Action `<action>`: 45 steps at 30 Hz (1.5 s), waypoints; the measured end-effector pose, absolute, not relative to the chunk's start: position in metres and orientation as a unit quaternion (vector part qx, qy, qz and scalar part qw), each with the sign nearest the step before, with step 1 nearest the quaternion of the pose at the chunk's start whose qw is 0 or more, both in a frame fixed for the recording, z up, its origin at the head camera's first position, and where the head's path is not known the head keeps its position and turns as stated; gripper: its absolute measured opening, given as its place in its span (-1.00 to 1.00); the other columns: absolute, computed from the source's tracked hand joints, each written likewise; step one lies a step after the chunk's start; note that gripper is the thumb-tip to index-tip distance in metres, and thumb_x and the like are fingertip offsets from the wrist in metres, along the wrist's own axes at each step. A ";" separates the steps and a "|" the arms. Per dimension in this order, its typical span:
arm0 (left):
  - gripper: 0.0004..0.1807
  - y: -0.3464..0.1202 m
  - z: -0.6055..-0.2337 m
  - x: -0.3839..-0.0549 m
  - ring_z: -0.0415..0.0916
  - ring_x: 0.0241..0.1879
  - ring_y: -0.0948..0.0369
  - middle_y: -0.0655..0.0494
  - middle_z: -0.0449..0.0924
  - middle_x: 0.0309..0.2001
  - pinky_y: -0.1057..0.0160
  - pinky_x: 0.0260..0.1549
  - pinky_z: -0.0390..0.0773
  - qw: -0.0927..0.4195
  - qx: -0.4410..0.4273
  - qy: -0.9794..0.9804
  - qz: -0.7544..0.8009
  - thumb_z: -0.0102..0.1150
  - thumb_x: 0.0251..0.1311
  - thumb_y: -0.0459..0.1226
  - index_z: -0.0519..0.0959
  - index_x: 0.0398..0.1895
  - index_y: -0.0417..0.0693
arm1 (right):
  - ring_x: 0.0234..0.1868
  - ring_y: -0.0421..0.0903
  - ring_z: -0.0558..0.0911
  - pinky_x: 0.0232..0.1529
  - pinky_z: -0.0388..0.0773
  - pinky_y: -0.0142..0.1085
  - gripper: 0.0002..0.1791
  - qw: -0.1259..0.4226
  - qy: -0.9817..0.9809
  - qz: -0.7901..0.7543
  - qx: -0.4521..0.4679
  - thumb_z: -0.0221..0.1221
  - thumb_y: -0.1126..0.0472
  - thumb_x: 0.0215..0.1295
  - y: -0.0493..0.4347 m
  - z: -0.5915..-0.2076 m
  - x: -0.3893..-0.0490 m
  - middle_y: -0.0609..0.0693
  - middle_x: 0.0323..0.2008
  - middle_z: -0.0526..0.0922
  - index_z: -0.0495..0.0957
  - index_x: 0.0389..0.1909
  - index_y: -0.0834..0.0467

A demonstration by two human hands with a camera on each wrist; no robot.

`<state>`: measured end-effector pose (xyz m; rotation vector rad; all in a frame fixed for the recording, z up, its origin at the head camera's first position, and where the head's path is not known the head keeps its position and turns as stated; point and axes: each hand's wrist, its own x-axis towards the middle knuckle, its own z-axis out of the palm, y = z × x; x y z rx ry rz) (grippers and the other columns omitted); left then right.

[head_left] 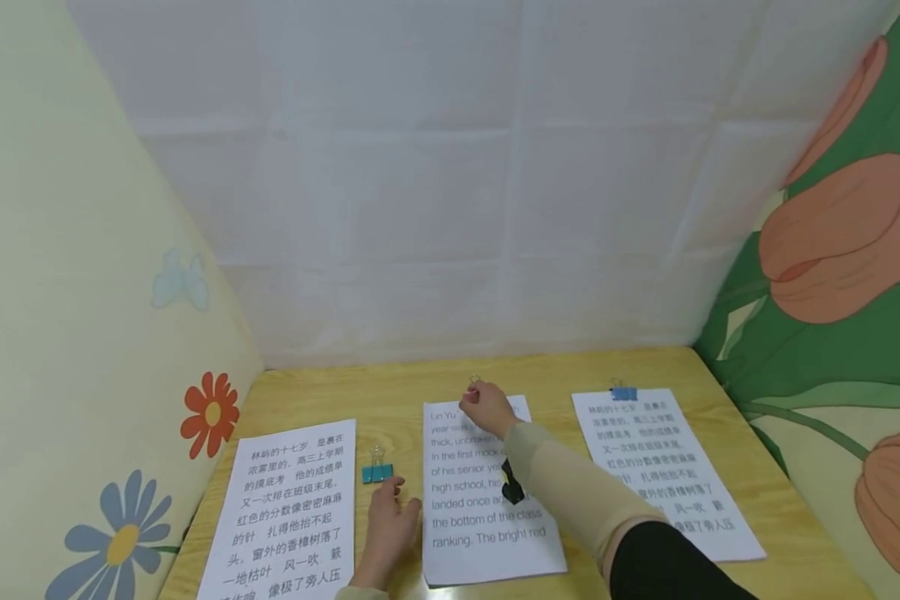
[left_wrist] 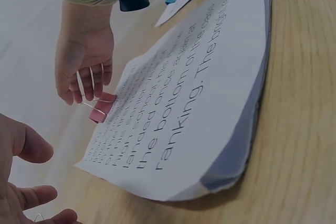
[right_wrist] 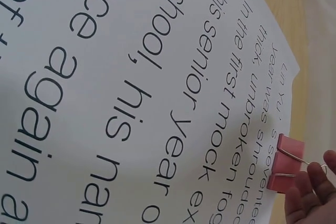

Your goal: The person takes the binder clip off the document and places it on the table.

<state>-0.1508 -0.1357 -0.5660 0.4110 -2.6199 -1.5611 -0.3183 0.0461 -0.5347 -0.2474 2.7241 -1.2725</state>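
Observation:
A pink binder clip sits on the top edge of the middle paper stack, which has English print. My right hand is at that edge, and its fingertips pinch the clip's wire handles. The clip's body is hidden behind the hand in the head view. My left hand lies between the left and middle stacks, its fingers relaxed and holding nothing. Just beyond its fingertips a teal binder clip rests on the table, handles up.
The left paper stack and the right paper stack carry Chinese print. A blue binder clip grips the right stack's top edge. White cloth hangs behind the wooden table, with painted panels on both sides.

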 end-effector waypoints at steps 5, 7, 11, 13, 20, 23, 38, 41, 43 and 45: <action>-0.45 -0.131 -0.568 -0.149 0.36 0.20 -0.41 -0.51 0.39 0.17 -0.35 0.23 0.36 0.028 0.142 -0.852 -0.503 0.19 0.17 -0.41 0.38 0.24 -0.49 | 0.00 0.11 0.61 0.14 0.55 -0.01 -0.48 0.038 0.912 -0.399 -0.085 0.19 0.14 0.39 0.045 -0.540 -0.323 0.17 -0.07 0.63 0.52 0.25 0.38; -0.44 -0.128 -0.568 -0.149 0.33 0.23 -0.44 -0.54 0.37 0.19 -0.35 0.26 0.32 0.028 0.143 -0.848 -0.509 0.19 0.18 -0.42 0.36 0.25 -0.50 | -0.01 0.11 0.59 0.14 0.54 -0.01 -0.46 0.028 0.916 -0.390 -0.085 0.20 0.14 0.36 0.044 -0.544 -0.325 0.17 -0.07 0.61 0.51 0.26 0.38; -0.42 -0.126 -0.565 -0.149 0.29 0.27 -0.46 -0.59 0.32 0.24 -0.35 0.28 0.30 0.017 0.150 -0.837 -0.527 0.16 0.23 -0.43 0.31 0.30 -0.51 | 0.02 0.15 0.58 0.17 0.51 0.03 -0.41 0.021 0.922 -0.379 -0.080 0.23 0.13 0.31 0.044 -0.549 -0.329 0.22 0.00 0.59 0.49 0.29 0.35; -0.42 -0.126 -0.563 -0.149 0.29 0.27 -0.46 -0.60 0.29 0.26 -0.36 0.28 0.31 0.013 0.151 -0.830 -0.536 0.14 0.25 -0.43 0.28 0.31 -0.52 | 0.08 0.20 0.57 0.21 0.49 0.07 -0.38 0.023 0.925 -0.371 -0.078 0.24 0.11 0.30 0.043 -0.550 -0.330 0.26 0.07 0.57 0.48 0.31 0.33; -0.44 -0.126 -0.563 -0.151 0.43 0.13 -0.30 -0.46 0.41 0.15 -0.32 0.18 0.41 -0.004 0.151 -0.824 -0.545 0.14 0.25 -0.42 0.31 0.29 -0.51 | 0.13 0.26 0.56 0.20 0.46 0.15 -0.42 0.009 0.939 -0.338 -0.065 0.26 0.08 0.33 0.040 -0.553 -0.338 0.27 0.09 0.58 0.50 0.29 0.28; -0.46 -0.126 -0.564 -0.152 0.44 0.10 -0.25 -0.40 0.45 0.12 -0.30 0.16 0.43 -0.017 0.150 -0.826 -0.543 0.13 0.27 -0.41 0.33 0.28 -0.50 | 0.12 0.27 0.58 0.17 0.48 0.16 -0.42 0.007 0.943 -0.327 -0.057 0.24 0.07 0.35 0.041 -0.550 -0.338 0.27 0.07 0.60 0.48 0.30 0.28; -0.44 -0.121 -0.568 -0.156 0.39 0.22 -0.35 -0.44 0.45 0.19 -0.33 0.25 0.36 -0.056 0.136 -0.824 -0.547 0.15 0.27 -0.38 0.33 0.31 -0.47 | 0.20 0.25 0.58 0.32 0.36 0.20 -0.22 0.059 0.920 -0.387 -0.032 0.21 0.06 0.42 0.046 -0.540 -0.339 0.29 0.21 0.58 0.15 0.51 0.29; -0.44 -0.119 -0.568 -0.156 0.45 0.17 -0.29 -0.40 0.49 0.16 -0.30 0.23 0.39 -0.057 0.129 -0.824 -0.548 0.16 0.26 -0.40 0.34 0.29 -0.48 | 0.25 0.27 0.54 0.37 0.25 0.26 -0.14 0.076 0.918 -0.390 -0.022 0.22 0.05 0.41 0.046 -0.539 -0.338 0.28 0.21 0.59 0.05 0.58 0.26; -0.45 -0.117 -0.567 -0.155 0.50 0.13 -0.22 -0.36 0.51 0.15 -0.26 0.21 0.43 -0.060 0.129 -0.824 -0.548 0.16 0.26 -0.40 0.35 0.29 -0.48 | 0.26 0.27 0.54 0.36 0.25 0.28 -0.19 0.077 0.920 -0.384 -0.023 0.22 0.06 0.41 0.047 -0.538 -0.337 0.27 0.17 0.62 0.14 0.54 0.27; -0.45 -0.115 -0.566 -0.156 0.54 0.09 -0.16 -0.33 0.52 0.14 -0.23 0.19 0.47 -0.065 0.130 -0.823 -0.550 0.16 0.27 -0.40 0.34 0.30 -0.48 | 0.26 0.27 0.54 0.32 0.28 0.29 -0.27 0.074 0.925 -0.372 -0.029 0.22 0.07 0.41 0.047 -0.539 -0.338 0.27 0.14 0.63 0.25 0.48 0.29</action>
